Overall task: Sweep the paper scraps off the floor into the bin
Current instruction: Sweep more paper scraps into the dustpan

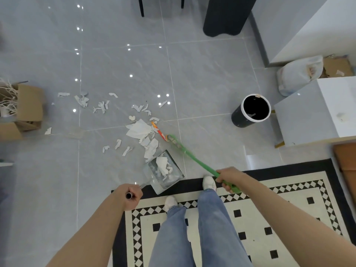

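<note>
Dustpan [154,171] holding paper scraps [163,166], bin [240,117] dark inside

This is looking like a room in a home, likely a living or dining area. Glossy grey floor tiles [123,64] are reflecting small ceiling lights, and a black-and-cream patterned rug [269,218] is lying at the person's feet. Slim black chair legs [142,6] are standing at the far edge, white cabinets [316,112] are lining the right side, and open cardboard boxes [28,105] are sitting on the floor at the left.
</note>
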A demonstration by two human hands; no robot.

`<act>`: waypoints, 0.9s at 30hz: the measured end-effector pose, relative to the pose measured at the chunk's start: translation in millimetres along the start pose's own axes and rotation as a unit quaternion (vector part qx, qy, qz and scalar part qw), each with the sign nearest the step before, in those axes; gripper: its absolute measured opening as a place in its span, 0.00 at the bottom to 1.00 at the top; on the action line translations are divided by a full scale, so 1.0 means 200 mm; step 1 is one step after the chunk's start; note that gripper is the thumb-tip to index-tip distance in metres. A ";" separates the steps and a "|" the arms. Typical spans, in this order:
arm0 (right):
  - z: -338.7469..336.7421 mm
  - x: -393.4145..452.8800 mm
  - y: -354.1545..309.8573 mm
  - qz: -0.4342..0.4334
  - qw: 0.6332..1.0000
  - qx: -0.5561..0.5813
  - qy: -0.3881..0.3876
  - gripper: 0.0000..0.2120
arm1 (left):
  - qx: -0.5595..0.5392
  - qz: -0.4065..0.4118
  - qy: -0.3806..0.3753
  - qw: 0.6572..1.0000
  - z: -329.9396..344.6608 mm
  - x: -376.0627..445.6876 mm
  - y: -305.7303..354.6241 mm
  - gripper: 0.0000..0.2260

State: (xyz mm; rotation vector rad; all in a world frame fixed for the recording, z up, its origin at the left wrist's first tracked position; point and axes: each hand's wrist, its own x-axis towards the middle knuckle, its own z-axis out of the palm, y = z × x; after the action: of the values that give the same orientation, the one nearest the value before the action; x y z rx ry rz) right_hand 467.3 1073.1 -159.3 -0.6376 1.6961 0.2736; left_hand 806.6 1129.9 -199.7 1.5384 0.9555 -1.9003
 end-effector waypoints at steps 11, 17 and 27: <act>0.20 0.28 -0.32 -0.052 0.967 -0.243 0.057 0.13 | -0.069 0.018 0.000 0.997 -0.07 0.02 0.01 0.09; 0.31 0.21 -0.12 -0.015 0.962 -0.272 -0.006 0.08 | -0.068 0.015 -0.013 0.997 -0.09 0.07 0.01 0.08; 0.02 -0.09 0.08 0.019 0.999 0.022 -0.033 0.22 | -0.051 0.010 -0.004 0.999 -0.06 -0.02 -0.10 0.13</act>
State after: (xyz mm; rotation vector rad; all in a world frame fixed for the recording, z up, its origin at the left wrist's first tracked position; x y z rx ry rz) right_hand 464.7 1092.5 -145.5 -0.5581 1.6490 0.2811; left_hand 800.0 1150.5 -193.3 1.4753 1.0145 -1.8140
